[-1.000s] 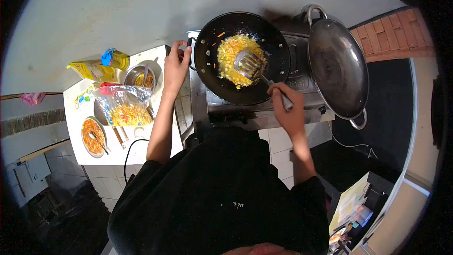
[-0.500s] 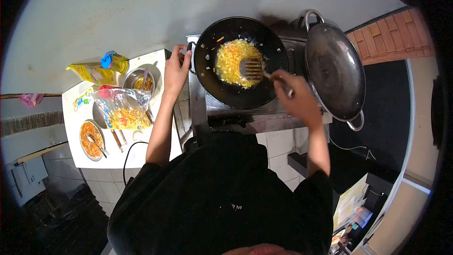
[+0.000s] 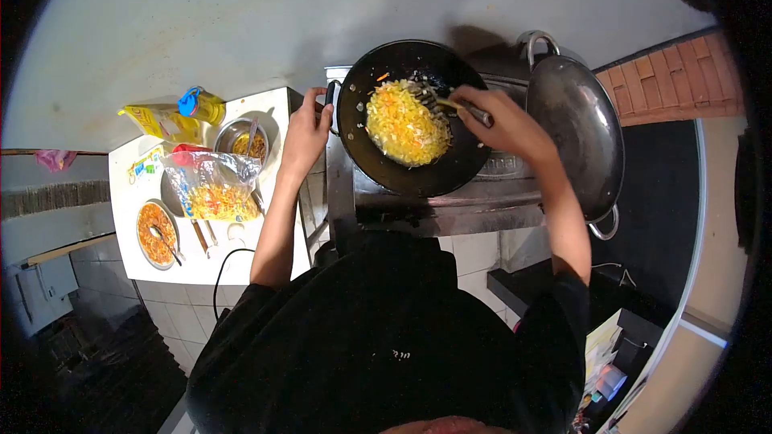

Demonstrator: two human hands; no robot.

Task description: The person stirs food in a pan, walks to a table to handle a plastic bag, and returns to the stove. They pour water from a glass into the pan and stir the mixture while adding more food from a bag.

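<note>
A black wok sits on the stove. Inside lies a yellow heap of chopped vegetables with orange bits. My left hand is closed around the wok's left side handle. In my right hand is a slotted spatula, gripped by its handle. Its slotted head touches the upper right edge of the heap, partly hidden by the food.
A larger metal wok stands tilted at the right. On the white table at left are a bowl of orange food with a spoon, a plastic bag of chopped vegetables, a steel bowl and a yellow blue-capped container.
My right hand has moved up, carrying the spatula from the middle of the food to its upper right edge. The heap has shifted slightly; my left hand stays on the handle.
</note>
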